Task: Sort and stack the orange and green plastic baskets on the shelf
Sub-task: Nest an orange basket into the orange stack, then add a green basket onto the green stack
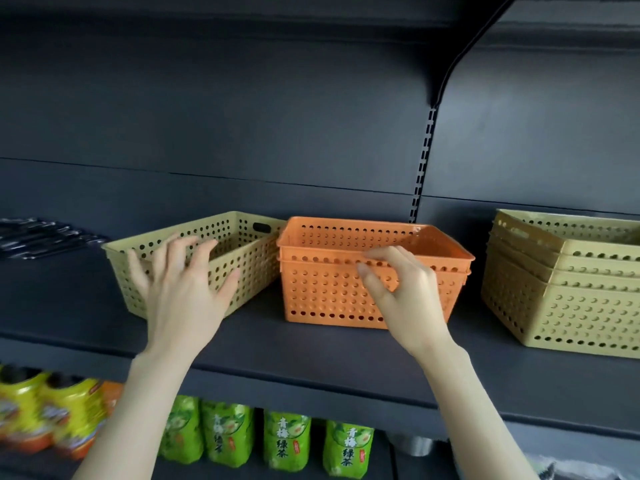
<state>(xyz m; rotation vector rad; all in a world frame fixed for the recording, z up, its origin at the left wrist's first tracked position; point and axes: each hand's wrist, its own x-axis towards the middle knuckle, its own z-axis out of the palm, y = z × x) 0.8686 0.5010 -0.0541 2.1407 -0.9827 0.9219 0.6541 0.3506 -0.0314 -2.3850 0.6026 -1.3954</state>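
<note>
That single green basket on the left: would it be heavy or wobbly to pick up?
Probably light: the single green basket looks empty, with thin walls full of holes. It may flex somewhat if squeezed at the rim. It seems unlikely to tip, sitting flat and wide on the shelf, though it could slide easily.

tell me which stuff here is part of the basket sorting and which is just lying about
Part of the job:
- orange baskets, nested, on the shelf
- single green basket to their left
- green basket stack on the right
- left hand and right hand, both open

Just lying about:
- green tea bottles on the shelf below
- yellow bottles
- dark packaged items far left
</note>
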